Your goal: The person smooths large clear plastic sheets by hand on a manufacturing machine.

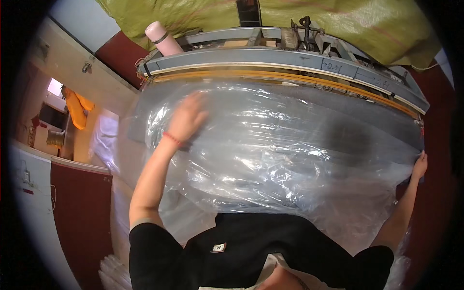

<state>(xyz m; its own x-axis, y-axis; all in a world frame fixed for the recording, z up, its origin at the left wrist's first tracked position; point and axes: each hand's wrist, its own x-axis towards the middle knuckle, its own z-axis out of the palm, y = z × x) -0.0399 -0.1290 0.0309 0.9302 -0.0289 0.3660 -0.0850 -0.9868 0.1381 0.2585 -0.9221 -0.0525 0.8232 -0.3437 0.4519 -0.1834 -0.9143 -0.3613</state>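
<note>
A large sheet of clear plastic film (251,140) lies wrinkled and shiny over a dark grey table top (396,125) and hangs down towards my body. My left hand (189,116), a red bracelet at its wrist, is spread flat over the film's left part, palm down and somewhat blurred; nothing shows in its grasp. At the far right, my right hand (420,164) is closed on the film's edge by the table's right side, and the film is drawn taut towards it. That hand's fingertips are partly hidden.
Behind the film runs a long grey metal frame (290,58) with yellow-orange strips (232,75) and a dark clamp (305,31). A pink bottle (163,38) stands at its left end. Green woven sheeting (338,17) hangs at the back. An opening on the left shows orange cloth (76,110).
</note>
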